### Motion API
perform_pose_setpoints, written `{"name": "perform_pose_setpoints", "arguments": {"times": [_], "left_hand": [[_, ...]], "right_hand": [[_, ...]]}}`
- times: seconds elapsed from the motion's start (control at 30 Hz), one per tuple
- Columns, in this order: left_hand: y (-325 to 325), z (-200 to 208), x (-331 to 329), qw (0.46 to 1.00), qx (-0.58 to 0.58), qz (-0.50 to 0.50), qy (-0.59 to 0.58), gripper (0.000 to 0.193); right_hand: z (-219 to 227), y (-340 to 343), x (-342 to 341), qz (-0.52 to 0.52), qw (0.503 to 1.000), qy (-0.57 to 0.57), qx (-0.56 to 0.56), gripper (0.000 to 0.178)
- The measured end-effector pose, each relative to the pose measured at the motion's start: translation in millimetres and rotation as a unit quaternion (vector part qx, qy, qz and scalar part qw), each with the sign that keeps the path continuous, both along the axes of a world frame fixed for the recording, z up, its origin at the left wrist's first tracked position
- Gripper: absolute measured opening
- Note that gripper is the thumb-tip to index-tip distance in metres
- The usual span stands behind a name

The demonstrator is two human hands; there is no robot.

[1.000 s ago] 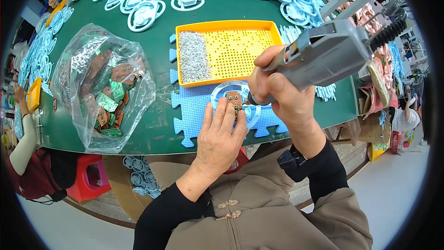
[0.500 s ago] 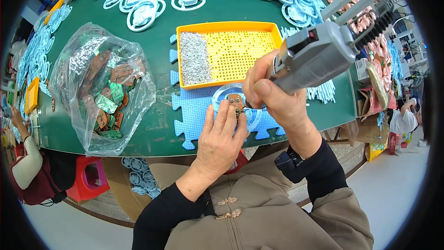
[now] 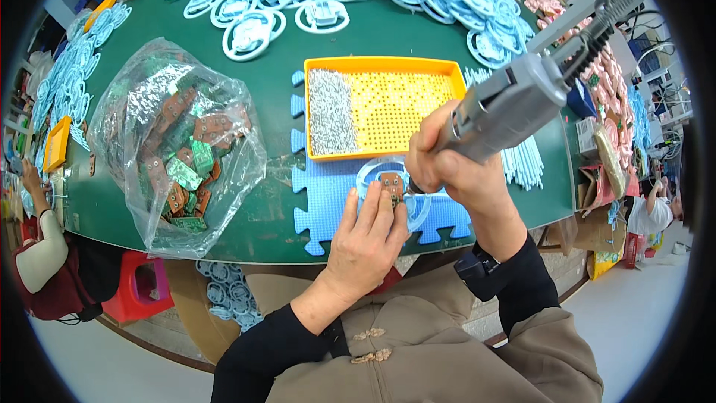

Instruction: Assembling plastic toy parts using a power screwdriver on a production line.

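Two hands at one brown circuit board (image 3: 392, 180). Board sits on a light-blue ring-shaped part (image 3: 422, 213), which lies on the blue foam mat (image 3: 317, 216) near the person's edge of the green table (image 3: 280, 172).

Left hand (image 3: 365, 250): fingers flat, close together with narrow gaps, tips pressing the board's near end. Not pinching it as far as I can see; whether the thumb side also bears on the ring, can't tell.

Right hand (image 3: 464, 173): fingers wrapped round a grey power driver (image 3: 507, 108), full grip.

Key relation: board lies straight ahead of the left fingertips, and down-left of the right fist. Left is nearer, in contact; right reaches it only through the tool. Board's visible long axis seems to run away from the person; near end is hidden under the fingers. Driver comes in tilted from the upper right, nose at the board's right edge. Bit contact too small to tell.

Around: yellow tray (image 3: 395, 65) just beyond the ring, small silver fasteners (image 3: 332, 112) heaped at its left end. Clear bag (image 3: 235, 216) of loose boards (image 3: 212, 130) well off to the left. Light-blue sticks (image 3: 523, 164) right of the right hand. More blue rings (image 3: 250, 33) piled along the far side.
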State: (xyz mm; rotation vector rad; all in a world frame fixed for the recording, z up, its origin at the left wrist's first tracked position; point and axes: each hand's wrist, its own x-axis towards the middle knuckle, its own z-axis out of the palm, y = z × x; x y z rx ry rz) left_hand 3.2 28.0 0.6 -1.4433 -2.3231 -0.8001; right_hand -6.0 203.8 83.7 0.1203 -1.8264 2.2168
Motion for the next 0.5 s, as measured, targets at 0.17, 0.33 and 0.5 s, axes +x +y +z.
{"name": "perform_pose_setpoints", "arguments": {"times": [0.17, 0.33, 0.5], "left_hand": [[1, -3, 2, 0.999, 0.034, 0.000, -0.036, 0.051], [-7, -4, -6, 0.988, 0.104, -0.022, -0.115, 0.056], [-7, -5, -9, 0.982, 0.118, -0.037, -0.142, 0.052]], "right_hand": [[25, 17, -44, -0.029, 0.994, 0.102, -0.008, 0.024], [6, 19, -89, -0.110, 0.988, 0.106, 0.038, 0.026], [-5, 24, -96, -0.139, 0.985, 0.091, 0.039, 0.028]]}}
